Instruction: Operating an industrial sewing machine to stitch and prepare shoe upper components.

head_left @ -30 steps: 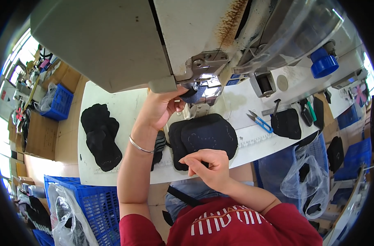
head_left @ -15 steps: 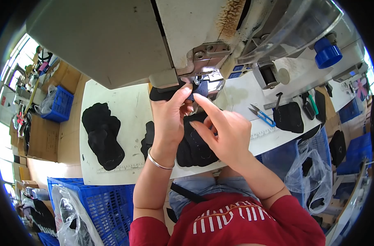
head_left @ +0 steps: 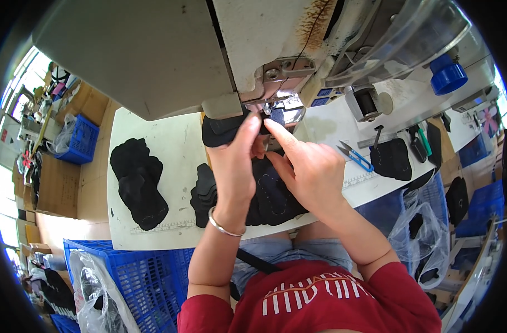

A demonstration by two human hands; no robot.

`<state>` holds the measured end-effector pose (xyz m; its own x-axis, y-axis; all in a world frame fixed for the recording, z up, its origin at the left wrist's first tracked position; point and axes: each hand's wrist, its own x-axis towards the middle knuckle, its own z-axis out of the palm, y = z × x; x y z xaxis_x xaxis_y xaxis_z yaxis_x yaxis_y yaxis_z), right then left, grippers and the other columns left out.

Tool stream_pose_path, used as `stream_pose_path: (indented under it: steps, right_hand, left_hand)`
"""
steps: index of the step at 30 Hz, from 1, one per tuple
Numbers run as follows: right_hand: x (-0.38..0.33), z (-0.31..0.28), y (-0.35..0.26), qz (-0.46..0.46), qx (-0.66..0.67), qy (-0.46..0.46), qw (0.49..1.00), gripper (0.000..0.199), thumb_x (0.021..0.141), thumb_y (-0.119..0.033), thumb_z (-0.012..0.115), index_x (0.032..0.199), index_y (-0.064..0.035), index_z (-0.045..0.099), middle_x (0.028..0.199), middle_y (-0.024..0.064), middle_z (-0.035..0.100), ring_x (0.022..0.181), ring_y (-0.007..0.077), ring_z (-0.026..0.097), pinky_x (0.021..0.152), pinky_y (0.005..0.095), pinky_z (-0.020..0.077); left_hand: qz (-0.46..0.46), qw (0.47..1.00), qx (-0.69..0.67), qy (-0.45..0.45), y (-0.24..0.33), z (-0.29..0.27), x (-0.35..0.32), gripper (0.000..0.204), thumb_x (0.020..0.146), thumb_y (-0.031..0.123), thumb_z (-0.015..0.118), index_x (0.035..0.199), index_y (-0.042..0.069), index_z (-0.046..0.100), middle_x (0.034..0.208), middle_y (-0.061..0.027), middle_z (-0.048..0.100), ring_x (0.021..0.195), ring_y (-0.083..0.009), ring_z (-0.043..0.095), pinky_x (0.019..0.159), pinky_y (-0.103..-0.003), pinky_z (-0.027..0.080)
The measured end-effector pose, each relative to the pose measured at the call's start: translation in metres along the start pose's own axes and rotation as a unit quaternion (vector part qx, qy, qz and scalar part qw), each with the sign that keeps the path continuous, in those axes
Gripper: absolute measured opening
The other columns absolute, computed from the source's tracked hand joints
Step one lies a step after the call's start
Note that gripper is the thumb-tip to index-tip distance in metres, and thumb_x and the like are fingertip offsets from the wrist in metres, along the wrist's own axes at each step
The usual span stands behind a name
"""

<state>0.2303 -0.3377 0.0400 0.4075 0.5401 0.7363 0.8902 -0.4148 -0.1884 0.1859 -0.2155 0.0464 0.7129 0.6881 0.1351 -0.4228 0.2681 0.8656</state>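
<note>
A black fabric piece (head_left: 223,129) lies under the needle area of a sewing machine (head_left: 142,66), by its metal presser foot (head_left: 270,105). My left hand (head_left: 236,166) is closed on the piece's near edge, thumb on top. From the right, my right hand (head_left: 312,169) reaches in with bent fingers. Its index fingertip meets the fabric beside my left thumb; the thumb sits lower, and what lies between them is partly hidden. Below my hands spreads a pile of black pieces (head_left: 275,194) with pale stitched outlines.
Another black stack (head_left: 139,186) rests on the white table (head_left: 176,139) at left. Blue thread snips (head_left: 356,156) and a black piece (head_left: 391,159) lie at right. A blue crate (head_left: 137,277) with clear plastic stands below the table's left front edge.
My left hand has shifted slightly right and down, showing more of the black piece. My right index fingertip has come closer to my left thumb. A dark thread now shows across the machine's front.
</note>
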Motion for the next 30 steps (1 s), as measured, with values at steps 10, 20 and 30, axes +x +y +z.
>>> stream_pose_path:
  steps: [10,20,30]
  right_hand:
    - [0.001,-0.005,0.008,-0.021,-0.022,0.004,1.0,0.043,0.078,-0.017,0.068,0.121,-0.0163,0.06,0.052,-0.0018,0.04,0.045,0.0143,0.045,0.044,0.0299,0.0333]
    - [0.002,-0.001,0.01,-0.029,-0.018,0.019,0.999,0.04,0.079,-0.016,0.068,0.119,-0.0166,0.062,0.052,-0.0017,0.036,0.044,0.014,0.043,0.043,0.0301,0.0315]
    - [0.0,0.003,0.016,-0.049,-0.039,0.046,0.997,0.042,0.077,-0.012,0.068,0.119,-0.0142,0.062,0.052,-0.0019,0.034,0.043,0.0133,0.04,0.043,0.0292,0.0289]
  left_hand:
    - [-0.1,0.995,-0.003,-0.003,0.021,-0.032,-0.007,0.014,0.084,0.012,0.067,0.083,-0.001,0.064,0.072,-0.0073,0.064,0.053,-0.0135,0.056,0.045,-0.025,0.046]
    - [-0.107,0.993,-0.043,-0.003,0.011,-0.036,-0.006,0.009,0.088,0.011,0.062,0.09,0.002,0.064,0.074,-0.0046,0.062,0.057,-0.0115,0.056,0.047,-0.024,0.044]
    - [-0.075,0.993,-0.074,0.046,0.004,-0.024,-0.014,0.012,0.084,0.013,0.068,0.083,0.001,0.064,0.072,-0.0061,0.063,0.053,-0.0128,0.057,0.044,-0.025,0.046]
